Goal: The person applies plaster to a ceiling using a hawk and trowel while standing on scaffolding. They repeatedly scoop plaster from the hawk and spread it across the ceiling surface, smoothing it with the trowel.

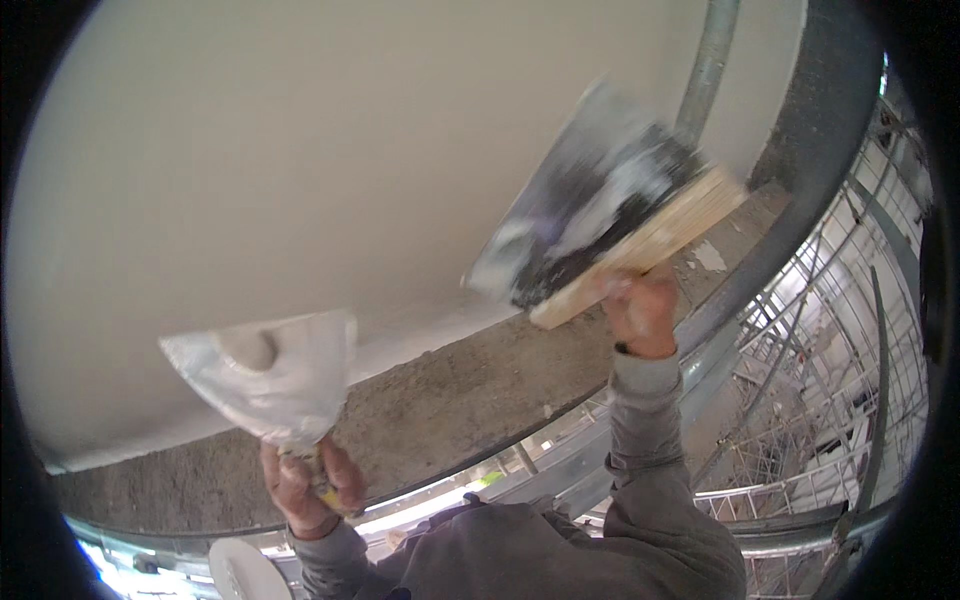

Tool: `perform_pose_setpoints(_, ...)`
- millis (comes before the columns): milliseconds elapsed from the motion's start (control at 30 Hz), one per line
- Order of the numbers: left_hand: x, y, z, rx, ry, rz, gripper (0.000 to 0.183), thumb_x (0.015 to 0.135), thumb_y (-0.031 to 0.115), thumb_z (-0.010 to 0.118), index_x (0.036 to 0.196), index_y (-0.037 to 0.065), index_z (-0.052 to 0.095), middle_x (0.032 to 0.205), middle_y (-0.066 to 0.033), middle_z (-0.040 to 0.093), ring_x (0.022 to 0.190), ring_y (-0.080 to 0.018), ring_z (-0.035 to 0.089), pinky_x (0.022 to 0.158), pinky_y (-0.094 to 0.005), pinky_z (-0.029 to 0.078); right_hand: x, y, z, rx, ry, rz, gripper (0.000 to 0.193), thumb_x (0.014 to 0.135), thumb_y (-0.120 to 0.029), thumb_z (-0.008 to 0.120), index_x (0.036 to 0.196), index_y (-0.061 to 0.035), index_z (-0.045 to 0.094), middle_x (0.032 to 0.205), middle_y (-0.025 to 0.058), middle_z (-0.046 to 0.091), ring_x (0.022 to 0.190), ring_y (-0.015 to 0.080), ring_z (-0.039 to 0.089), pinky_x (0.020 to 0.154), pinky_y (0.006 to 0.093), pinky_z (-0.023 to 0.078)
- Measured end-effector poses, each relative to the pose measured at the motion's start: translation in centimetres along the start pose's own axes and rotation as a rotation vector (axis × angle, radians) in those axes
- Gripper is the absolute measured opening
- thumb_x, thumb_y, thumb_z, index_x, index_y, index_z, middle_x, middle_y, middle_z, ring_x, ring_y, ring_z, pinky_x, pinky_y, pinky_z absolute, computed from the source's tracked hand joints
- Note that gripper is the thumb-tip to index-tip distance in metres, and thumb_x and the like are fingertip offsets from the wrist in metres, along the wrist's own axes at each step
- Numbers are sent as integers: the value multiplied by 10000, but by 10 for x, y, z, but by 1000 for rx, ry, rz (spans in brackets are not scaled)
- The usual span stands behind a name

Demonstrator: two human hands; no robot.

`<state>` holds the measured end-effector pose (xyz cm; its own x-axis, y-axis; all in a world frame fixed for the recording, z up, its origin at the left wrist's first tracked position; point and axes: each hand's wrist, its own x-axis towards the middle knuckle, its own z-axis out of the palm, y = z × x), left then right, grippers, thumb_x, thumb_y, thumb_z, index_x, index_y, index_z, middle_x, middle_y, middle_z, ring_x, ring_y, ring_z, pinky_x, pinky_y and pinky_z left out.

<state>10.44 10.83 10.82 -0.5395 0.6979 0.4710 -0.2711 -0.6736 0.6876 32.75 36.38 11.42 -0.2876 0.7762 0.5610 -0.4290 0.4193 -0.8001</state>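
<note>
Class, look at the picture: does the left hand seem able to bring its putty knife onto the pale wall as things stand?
Probably yes. The left hand holds the putty knife with its blade already in front of the pale wall, and nothing lies between them; the right hand works its trowel well aside.

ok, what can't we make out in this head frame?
- Wide trowel in the right hand: motion blur smears its blade, so contact with the wall cannot be told.
- Left hand: the handle of the putty knife is mostly hidden inside the fist.
- Pipe: cut off by the top edge.
- Scaffolding: bent and small near the fisheye rim, details unreadable.
</note>
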Motion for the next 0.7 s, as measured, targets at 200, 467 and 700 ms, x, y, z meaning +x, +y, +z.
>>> perform_pose_setpoints(200,-16,-8,-16,-3,56,-12,482,851,267,422,1175,-18,206,616,-91,412,295,-105,386,218,-205,336,26,24,-47,33,402,98,328,676,-1,563,983,14,452,858,76,533,788,182,535,698,298,439)
perform_pose_setpoints(467,-25,2,-17,109,228,-25,457,847,317,428,1075,-50,278,597,-94,431,279,-113,389,211,-210,321,95,79,-46,-718,463,-36,552,689,13,538,1194,46,316,1102,213,443,1003,317,463,846,347,371)
perform_pose_setpoints(700,-29,5,-29,39,226,1,439,849,297,426,1026,-74,271,493,-108,400,284,-142,394,232,-243,344,148,100,-44,-833,790,-230,541,692,91,486,1202,40,314,1146,232,401,1066,339,423,913,369,353)
